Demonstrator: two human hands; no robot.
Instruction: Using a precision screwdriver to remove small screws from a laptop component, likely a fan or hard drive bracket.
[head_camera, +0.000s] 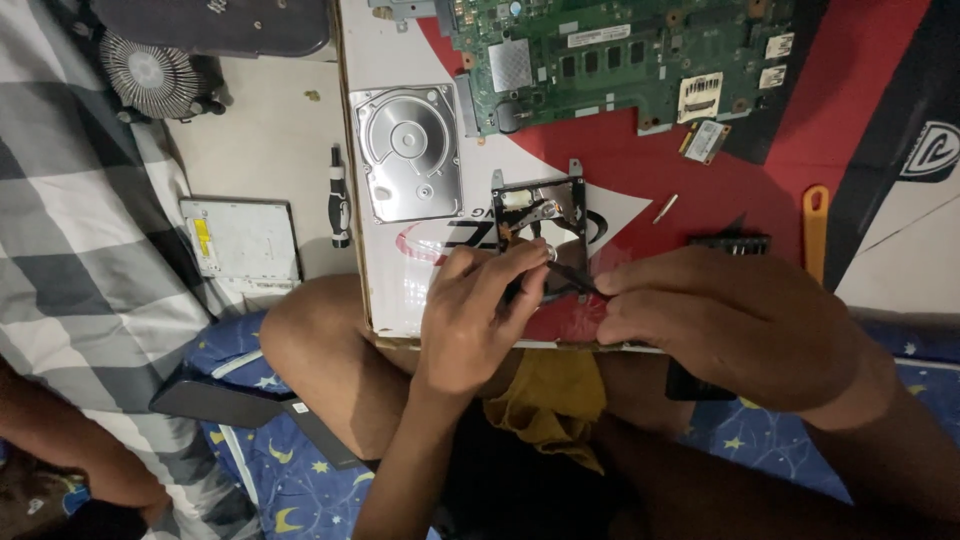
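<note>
Both hands work over an opened hard drive body (540, 225) lying on a red and white mat (730, 180): the left hand (480, 315) has its fingers (505, 265) pinched on the drive's near edge, while the right hand (725, 320) grips a thin dark tool (572, 280) whose tip meets the drive just beside the left fingertips. Beyond the fingers lie the silver drive lid (410, 150) and a green circuit board (610, 55); a small screwdriver (339, 195) rests well to their left.

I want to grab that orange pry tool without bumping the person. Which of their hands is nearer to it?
Right. The right hand lies just below-left of the orange pry tool; the left hand is farther left, beyond it.
</note>
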